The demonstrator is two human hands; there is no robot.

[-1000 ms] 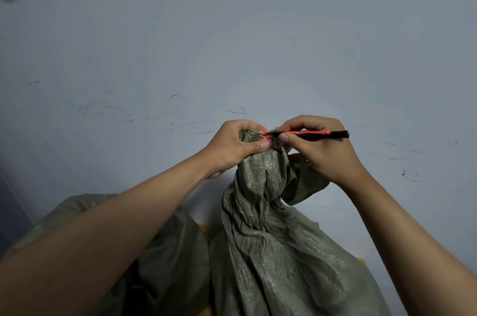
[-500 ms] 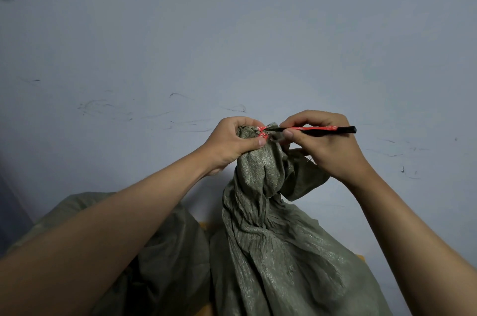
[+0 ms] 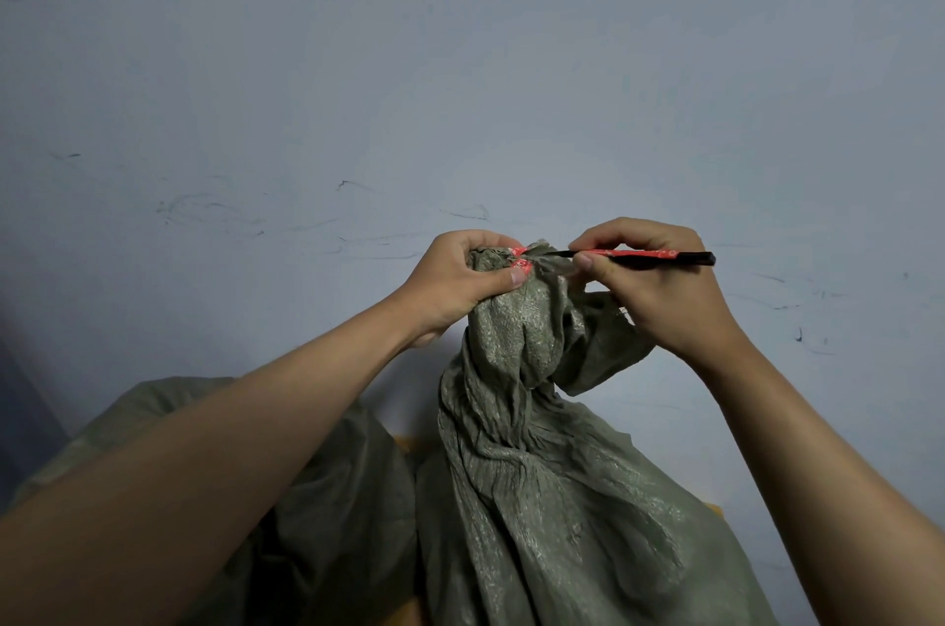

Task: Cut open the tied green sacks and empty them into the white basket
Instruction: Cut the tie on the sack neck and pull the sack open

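head view, looking down past both forearms toward a pale blue-grey wall [image 3: 460, 63] with faint scuff marks and a dark looping line in its upper left corner. green sack [image 3: 537, 472] stands upright in centre frame, woven and crinkled, its neck gathered into a tight bunch at the top. left hand [image 3: 460, 283] is wrapped around that bunched neck from the left, fingers curled closed on the fabric, thumb pressed across the front just under the tie. red tie [image 3: 520, 257] shows as a small bright band at the very top of the neck, right against the left hand's fingertips. right hand [image 3: 659, 288] is closed in a pinch on a slim cutting tool [image 3: 639, 254], red along the body with a black rear end pointing right; thumb and forefinger hold it near the front, tool lying roughly level. its dark tip reaches in to the top of the gathered neck beside the red tie; cannot tell whether the tip is touching the tie or only the fabric. a loose fold of the sack hangs out to the right beneath the right hand. second green sack [image 3: 230, 497] slumps low at the left, partly under the left forearm, touching the first sack. a sliver of orange-tan surface [image 3: 404, 444] shows between the two sacks. white basket not in view.
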